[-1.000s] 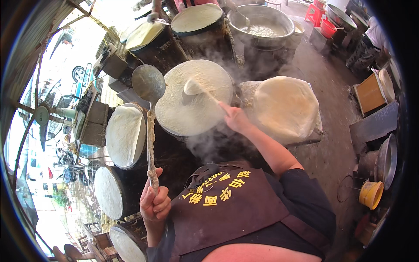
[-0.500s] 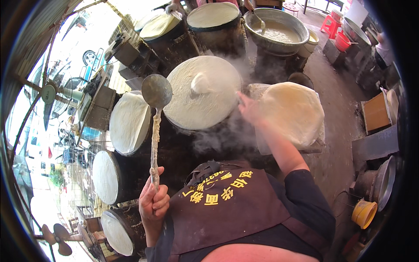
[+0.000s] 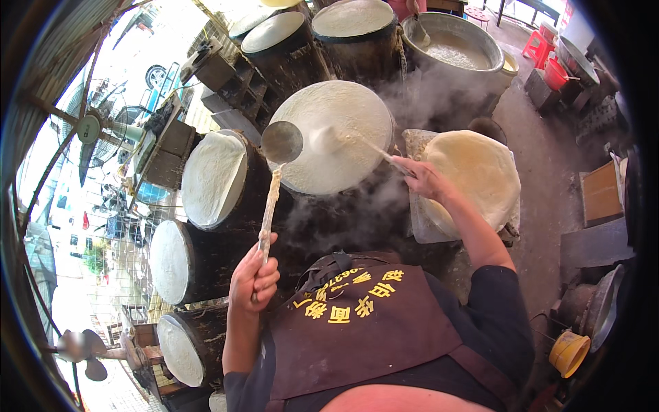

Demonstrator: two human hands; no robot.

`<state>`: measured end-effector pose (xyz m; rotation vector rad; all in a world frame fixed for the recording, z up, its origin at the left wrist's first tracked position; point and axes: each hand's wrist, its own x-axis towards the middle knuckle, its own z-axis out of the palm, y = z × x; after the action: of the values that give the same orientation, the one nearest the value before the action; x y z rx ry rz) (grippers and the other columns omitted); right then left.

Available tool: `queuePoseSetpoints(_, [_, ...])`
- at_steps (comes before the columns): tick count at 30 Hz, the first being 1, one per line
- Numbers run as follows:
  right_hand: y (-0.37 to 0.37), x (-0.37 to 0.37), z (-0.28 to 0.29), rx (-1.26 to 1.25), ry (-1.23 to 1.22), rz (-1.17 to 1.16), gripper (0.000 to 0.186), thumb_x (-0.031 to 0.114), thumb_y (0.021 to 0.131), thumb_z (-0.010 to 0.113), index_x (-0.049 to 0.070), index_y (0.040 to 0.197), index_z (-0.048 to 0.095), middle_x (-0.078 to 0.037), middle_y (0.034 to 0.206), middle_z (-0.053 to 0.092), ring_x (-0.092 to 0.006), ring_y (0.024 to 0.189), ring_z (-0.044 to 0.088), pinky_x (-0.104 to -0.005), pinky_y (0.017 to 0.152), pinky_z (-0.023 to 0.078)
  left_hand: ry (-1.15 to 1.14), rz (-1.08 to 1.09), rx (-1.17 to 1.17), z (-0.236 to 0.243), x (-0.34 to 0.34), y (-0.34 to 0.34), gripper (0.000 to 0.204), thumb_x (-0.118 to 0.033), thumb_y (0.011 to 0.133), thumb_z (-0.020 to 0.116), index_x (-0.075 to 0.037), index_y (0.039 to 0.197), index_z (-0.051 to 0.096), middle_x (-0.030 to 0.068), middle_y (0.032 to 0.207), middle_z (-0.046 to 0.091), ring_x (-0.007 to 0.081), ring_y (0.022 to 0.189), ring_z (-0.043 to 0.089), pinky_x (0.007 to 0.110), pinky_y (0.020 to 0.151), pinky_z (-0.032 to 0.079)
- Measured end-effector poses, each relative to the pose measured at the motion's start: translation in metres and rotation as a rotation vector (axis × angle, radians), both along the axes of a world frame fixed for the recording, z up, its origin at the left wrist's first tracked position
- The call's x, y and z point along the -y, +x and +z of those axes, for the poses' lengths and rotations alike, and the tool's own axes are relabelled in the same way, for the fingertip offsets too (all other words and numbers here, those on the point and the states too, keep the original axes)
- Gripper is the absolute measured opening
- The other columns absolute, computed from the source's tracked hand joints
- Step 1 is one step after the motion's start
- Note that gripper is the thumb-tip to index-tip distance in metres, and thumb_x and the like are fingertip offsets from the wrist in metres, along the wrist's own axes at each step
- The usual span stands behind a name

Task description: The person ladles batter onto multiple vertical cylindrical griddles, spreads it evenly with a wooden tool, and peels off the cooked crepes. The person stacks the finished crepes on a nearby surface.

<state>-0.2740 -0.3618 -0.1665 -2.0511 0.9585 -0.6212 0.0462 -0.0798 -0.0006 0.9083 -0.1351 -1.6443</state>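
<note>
My left hand point(image 3: 254, 278) is closed around the handle of a metal ladle point(image 3: 282, 142), its handle caked with batter. The ladle's bowl hangs over the left edge of a steaming round griddle point(image 3: 302, 103). A pale mound of batter point(image 3: 324, 142) lies in the middle of that griddle. From the right, my right hand point(image 3: 427, 180) grips a thin stick-like tool point(image 3: 376, 149); its far end meets the batter, and its exact shape there is unclear. Below my right hand, pale round flatbreads point(image 3: 480, 178) lie on a sheet-covered stand.
Other drum griddles with pale sheets, such as one griddle point(image 3: 213, 180), stand along the left and far side. A large metal basin point(image 3: 460, 51) of batter stands far right, with another person's hand point(image 3: 414, 7) at it. A yellow bucket point(image 3: 570, 353) is at right.
My right hand, earlier near the griddle's right edge, now reaches over it with the stick-like tool. The ladle has lowered slightly. On a far-left griddle, a folded sheet is gone.
</note>
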Motion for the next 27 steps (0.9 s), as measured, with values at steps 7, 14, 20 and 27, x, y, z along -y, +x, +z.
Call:
queuePoseSetpoints(7, [0.032,-0.107,-0.010,0.200,0.427,-0.336,0.059,0.005,0.084,0.055,0.014,0.142,0.044,-0.004,0.066,0.056,-0.0107,0.051,0.051,-0.0281,0.049,0.048,0.092,-0.093,0.462,-0.042,0.074,0.019,0.021,-0.018,0.098,0.049,-0.013,0.118,0.049,-0.0026,0.067,0.041,0.0033,0.047,0.035,0.018,0.036,0.029])
queuePoseSetpoints(14, [0.080,-0.160,-0.015,0.545,0.621,-0.434,0.063,0.003,0.086,0.050,0.009,0.146,0.035,-0.007,0.071,0.057,-0.0113,0.047,0.052,-0.0256,0.041,0.045,0.081,-0.225,1.062,-0.059,0.118,0.017,0.019,-0.015,0.094,0.051,-0.012,0.112,0.047,-0.0016,0.069,0.042,0.0056,0.047,0.039,0.022,0.037,0.035])
queuePoseSetpoints(20, [0.124,-0.201,-0.038,0.592,0.732,-0.296,0.060,0.005,0.089,0.051,0.011,0.146,0.034,-0.006,0.074,0.056,-0.0100,0.048,0.051,-0.0252,0.041,0.045,0.124,-0.222,0.620,-0.056,0.114,-0.034,0.007,-0.010,0.095,0.049,-0.011,0.098,0.043,0.0014,0.071,0.042,0.0113,0.052,0.043,0.027,0.042,0.041])
queuePoseSetpoints(27, [0.111,-0.213,-0.008,0.332,0.069,-0.181,0.057,-0.001,0.082,0.059,0.004,0.137,0.046,-0.026,0.110,0.062,-0.0347,0.094,0.066,-0.0347,0.082,0.051,0.121,-0.079,-0.521,-0.042,0.079,-0.014,0.007,-0.009,0.099,0.043,-0.006,0.093,0.040,-0.0013,0.064,0.037,0.0071,0.047,0.034,0.022,0.035,0.031])
